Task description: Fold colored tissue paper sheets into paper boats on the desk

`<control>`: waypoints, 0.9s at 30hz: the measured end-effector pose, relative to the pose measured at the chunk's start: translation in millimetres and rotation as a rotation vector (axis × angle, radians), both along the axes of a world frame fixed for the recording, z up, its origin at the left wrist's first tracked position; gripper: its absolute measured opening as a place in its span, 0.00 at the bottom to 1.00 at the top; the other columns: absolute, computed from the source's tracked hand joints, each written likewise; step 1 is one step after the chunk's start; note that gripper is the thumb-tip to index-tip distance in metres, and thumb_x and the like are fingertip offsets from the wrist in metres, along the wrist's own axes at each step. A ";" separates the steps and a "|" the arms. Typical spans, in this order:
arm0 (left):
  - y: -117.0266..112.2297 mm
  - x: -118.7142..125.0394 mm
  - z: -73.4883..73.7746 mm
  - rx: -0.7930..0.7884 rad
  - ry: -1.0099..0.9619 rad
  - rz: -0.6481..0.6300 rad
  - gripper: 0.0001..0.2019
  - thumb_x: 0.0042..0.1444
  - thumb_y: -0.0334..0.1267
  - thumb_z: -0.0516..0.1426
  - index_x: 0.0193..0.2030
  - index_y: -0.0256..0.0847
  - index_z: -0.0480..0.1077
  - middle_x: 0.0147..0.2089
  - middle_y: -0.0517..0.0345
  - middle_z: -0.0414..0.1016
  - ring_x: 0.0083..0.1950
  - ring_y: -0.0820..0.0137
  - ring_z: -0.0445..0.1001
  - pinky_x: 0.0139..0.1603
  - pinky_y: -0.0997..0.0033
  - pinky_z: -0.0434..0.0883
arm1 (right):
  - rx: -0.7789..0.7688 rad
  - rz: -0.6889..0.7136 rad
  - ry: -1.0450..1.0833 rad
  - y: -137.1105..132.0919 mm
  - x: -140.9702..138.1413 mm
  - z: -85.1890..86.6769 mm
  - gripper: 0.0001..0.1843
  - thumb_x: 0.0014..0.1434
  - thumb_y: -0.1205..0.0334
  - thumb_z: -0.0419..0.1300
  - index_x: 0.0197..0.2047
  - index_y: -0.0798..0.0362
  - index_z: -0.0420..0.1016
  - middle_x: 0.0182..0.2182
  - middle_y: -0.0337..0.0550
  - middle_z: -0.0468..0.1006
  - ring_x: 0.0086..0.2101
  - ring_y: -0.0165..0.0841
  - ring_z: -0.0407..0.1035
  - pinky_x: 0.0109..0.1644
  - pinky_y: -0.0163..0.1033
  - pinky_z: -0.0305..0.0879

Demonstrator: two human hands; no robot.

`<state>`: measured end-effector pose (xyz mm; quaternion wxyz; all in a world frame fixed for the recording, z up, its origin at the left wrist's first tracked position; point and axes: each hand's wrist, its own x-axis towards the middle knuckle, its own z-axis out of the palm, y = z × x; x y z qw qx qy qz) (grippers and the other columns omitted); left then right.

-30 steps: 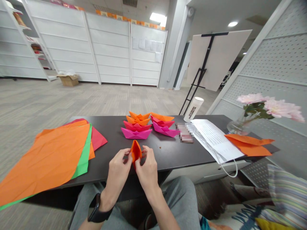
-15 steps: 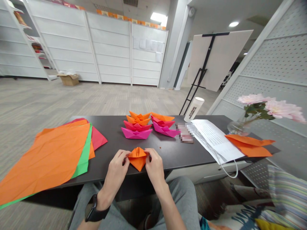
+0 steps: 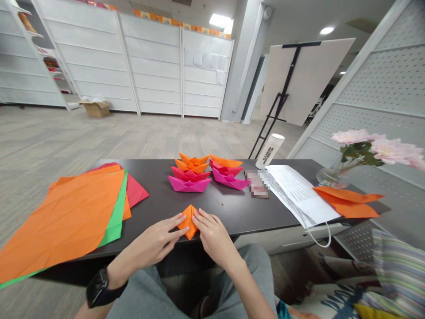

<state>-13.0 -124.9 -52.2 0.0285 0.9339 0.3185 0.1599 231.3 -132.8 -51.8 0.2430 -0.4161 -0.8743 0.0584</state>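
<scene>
An orange folded paper diamond [image 3: 190, 220] lies flat on the dark table near its front edge, a crease running down its middle. My left hand [image 3: 157, 241] rests stretched fingers on its left side, spread a little apart. From the right, my right hand [image 3: 214, 235] lays extended fingertips on the paper's right half; part of its thumb is hidden. Just beyond stand folded paper boats in two rows: a magenta boat [image 3: 189, 184] and another magenta boat [image 3: 229, 178] in front, with red and orange ones behind.
Large orange sheets [image 3: 73, 204] overlap green and red ones at the left. To the right lie a blurred-out flat item [image 3: 257, 184], printed paper [image 3: 295, 195] with a white cable, and folded orange paper [image 3: 348, 201]. A white cylinder [image 3: 270, 150] and a flower vase [image 3: 332, 175] stand behind.
The orange paper went from a pinched, partly opened shape to a flat diamond. Both hands changed from pinching its corners to laying fingers on it; my left forearm swung outward to the left.
</scene>
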 end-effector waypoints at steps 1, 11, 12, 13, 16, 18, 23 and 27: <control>-3.0 0.2 3.6 0.009 0.025 -0.016 0.28 0.61 0.27 0.52 0.67 0.49 0.61 0.71 0.51 0.60 0.71 0.59 0.59 0.67 0.55 0.65 | 0.006 0.011 0.000 -1.1 0.9 -1.2 0.27 0.62 0.77 0.49 0.63 0.54 0.67 0.61 0.48 0.70 0.64 0.38 0.59 0.65 0.49 0.61; -18.7 3.6 2.8 0.041 0.051 -0.012 0.33 0.57 0.31 0.59 0.69 0.52 0.57 0.77 0.50 0.40 0.74 0.53 0.50 0.69 0.49 0.60 | -0.127 0.073 -0.061 -17.4 9.6 19.3 0.36 0.60 0.74 0.51 0.70 0.48 0.55 0.67 0.46 0.60 0.68 0.40 0.51 0.70 0.56 0.50; -19.8 3.3 1.7 0.041 0.050 -0.014 0.33 0.57 0.32 0.59 0.69 0.52 0.57 0.77 0.50 0.40 0.74 0.53 0.50 0.69 0.49 0.60 | -0.139 0.071 -0.055 -19.7 9.1 21.0 0.36 0.60 0.73 0.51 0.70 0.48 0.54 0.68 0.46 0.59 0.68 0.40 0.50 0.70 0.56 0.50; -21.0 3.1 0.7 0.043 0.047 -0.014 0.34 0.57 0.32 0.60 0.69 0.52 0.57 0.77 0.50 0.40 0.74 0.53 0.51 0.69 0.49 0.60 | -0.147 0.071 -0.049 -21.9 8.6 21.8 0.36 0.60 0.73 0.52 0.71 0.48 0.54 0.68 0.46 0.58 0.68 0.40 0.49 0.70 0.56 0.50; -24.2 3.3 -2.0 0.057 0.043 -0.007 0.34 0.56 0.30 0.59 0.69 0.52 0.58 0.76 0.50 0.42 0.73 0.53 0.51 0.68 0.50 0.61 | -0.156 0.076 -0.031 -26.3 7.4 19.7 0.35 0.62 0.72 0.53 0.71 0.48 0.53 0.68 0.48 0.58 0.68 0.40 0.49 0.70 0.56 0.50; -24.5 4.0 -4.0 0.065 0.048 0.001 0.32 0.58 0.29 0.57 0.69 0.51 0.58 0.75 0.49 0.47 0.73 0.55 0.54 0.68 0.50 0.61 | -0.158 0.068 -0.016 -26.4 7.0 15.8 0.32 0.63 0.70 0.53 0.70 0.49 0.56 0.67 0.48 0.60 0.67 0.40 0.51 0.70 0.56 0.51; -19.1 6.3 -11.7 0.056 -0.085 0.120 0.19 0.65 0.34 0.53 0.62 0.43 0.68 0.64 0.48 0.70 0.63 0.61 0.70 0.63 0.57 0.69 | -0.145 0.014 0.079 -18.9 5.9 3.2 0.22 0.65 0.66 0.58 0.62 0.47 0.69 0.61 0.45 0.70 0.62 0.40 0.62 0.66 0.55 0.57; -17.9 9.6 -15.7 0.040 -0.187 0.219 0.12 0.64 0.36 0.55 0.52 0.44 0.75 0.60 0.49 0.73 0.59 0.60 0.73 0.59 0.59 0.73 | -0.125 -0.027 0.160 -16.3 3.6 -2.0 0.17 0.66 0.64 0.57 0.58 0.47 0.73 0.58 0.45 0.75 0.60 0.39 0.66 0.64 0.53 0.59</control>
